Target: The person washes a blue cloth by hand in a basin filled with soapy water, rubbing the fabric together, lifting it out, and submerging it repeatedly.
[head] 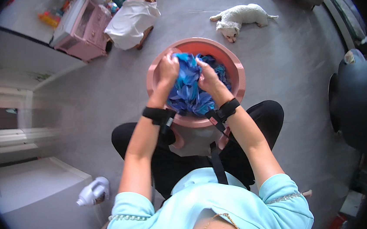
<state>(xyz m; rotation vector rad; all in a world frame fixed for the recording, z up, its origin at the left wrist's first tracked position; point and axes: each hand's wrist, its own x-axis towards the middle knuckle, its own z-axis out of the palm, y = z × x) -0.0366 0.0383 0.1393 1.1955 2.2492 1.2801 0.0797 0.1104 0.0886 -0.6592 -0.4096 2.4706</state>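
A round pink plastic basin stands on the floor between my knees. Bunched blue, purple and turquoise patterned fabric lies inside it, and part of the cloth is lifted between my hands. My left hand grips the fabric near the basin's left side, fingers closed. Opposite it, my right hand holds the same cloth, its thumb pointing up. Both wrists wear black straps with small devices. The bottom of the basin is hidden by the cloth.
A white dog lies on the grey floor beyond the basin. At upper left are a pink cabinet and a white cloth draped over a wooden-legged piece. A detergent-type bottle stands lower left, beside a white cabinet. A dark rounded object is at right.
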